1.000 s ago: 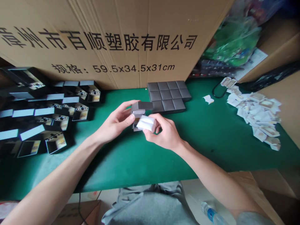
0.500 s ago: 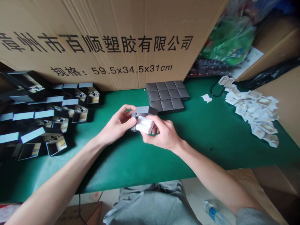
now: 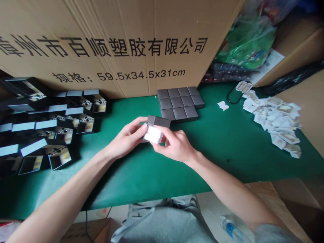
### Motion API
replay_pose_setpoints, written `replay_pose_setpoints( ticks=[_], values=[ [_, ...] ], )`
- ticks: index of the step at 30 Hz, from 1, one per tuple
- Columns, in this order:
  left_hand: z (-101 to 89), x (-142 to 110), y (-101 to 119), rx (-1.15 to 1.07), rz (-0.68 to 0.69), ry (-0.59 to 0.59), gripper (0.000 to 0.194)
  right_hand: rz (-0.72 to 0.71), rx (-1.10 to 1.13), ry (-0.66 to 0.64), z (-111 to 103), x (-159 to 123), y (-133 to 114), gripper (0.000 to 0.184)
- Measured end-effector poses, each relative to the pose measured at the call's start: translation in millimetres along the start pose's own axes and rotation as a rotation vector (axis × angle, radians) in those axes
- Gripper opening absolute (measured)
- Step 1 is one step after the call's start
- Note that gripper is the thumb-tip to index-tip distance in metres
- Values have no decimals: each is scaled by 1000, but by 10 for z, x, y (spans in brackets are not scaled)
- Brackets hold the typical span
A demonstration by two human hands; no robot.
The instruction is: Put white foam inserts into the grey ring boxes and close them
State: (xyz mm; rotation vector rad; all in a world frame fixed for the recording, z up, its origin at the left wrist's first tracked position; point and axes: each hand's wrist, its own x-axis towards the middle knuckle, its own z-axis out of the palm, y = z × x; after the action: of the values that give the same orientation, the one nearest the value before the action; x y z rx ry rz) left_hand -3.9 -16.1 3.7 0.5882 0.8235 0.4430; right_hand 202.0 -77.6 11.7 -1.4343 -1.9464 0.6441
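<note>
At far left, see open dark boxes point(image 3: 46, 124) in rough rows on green table point(image 3: 126, 182), with raised lids; can make out pale lining inside plus dark and yellowish bits (too small to name). Behind, see printed carton point(image 3: 121, 62) standing upright; can't see inside. Mid-table, between 2 hands, see 1 dark box point(image 3: 159, 121) with raised lid and white insert point(image 3: 153, 134) at its mouth; can't tell if fully seated. Just beyond, see closed dark boxes point(image 3: 179, 103) packed edge to edge in 3 rows; can't see contents. Further right, see loose white piece point(image 3: 222, 105), then heap of white inserts point(image 3: 274, 118). Behind those, see clear bag point(image 3: 248, 44) with green stuff inside, can't identify.

Left hand point(image 3: 129, 137): curled round left side of dark box, gripping, thumb beside white insert. Right hand point(image 3: 177, 145): partly closed, pinching white insert from right, thumb low, index finger across top by lid.

Versus 1.0 s ago: find white insert tucked closer in to dark box, less tilted out; find lid slightly further right and nearer to body. Versus 0.5 s ago: see only small change at fingers. Find open dark boxes, closed dark boxes and heap unchanged.
</note>
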Motion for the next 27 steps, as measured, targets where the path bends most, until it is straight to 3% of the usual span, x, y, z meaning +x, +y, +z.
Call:
replay_pose_setpoints(
  ticks=[6,11,16,20,27],
  values=[
    [19,-34,44,20,-106,3,51,-81,-86,23,-8,1,7,26],
    [43,-33,50,127,-55,-64,38,-155,-159,-3,-7,9,24,30],
    [48,-23,39,139,-70,-14,37,-179,-161,-89,-34,16,35,32],
    [80,-28,55,129,-111,27,43,-220,-146,-37,-47,8,41,35],
    [47,-17,-32,173,-92,47,34,-257,-163,-66,-51,-7,43,22]
  ],
)
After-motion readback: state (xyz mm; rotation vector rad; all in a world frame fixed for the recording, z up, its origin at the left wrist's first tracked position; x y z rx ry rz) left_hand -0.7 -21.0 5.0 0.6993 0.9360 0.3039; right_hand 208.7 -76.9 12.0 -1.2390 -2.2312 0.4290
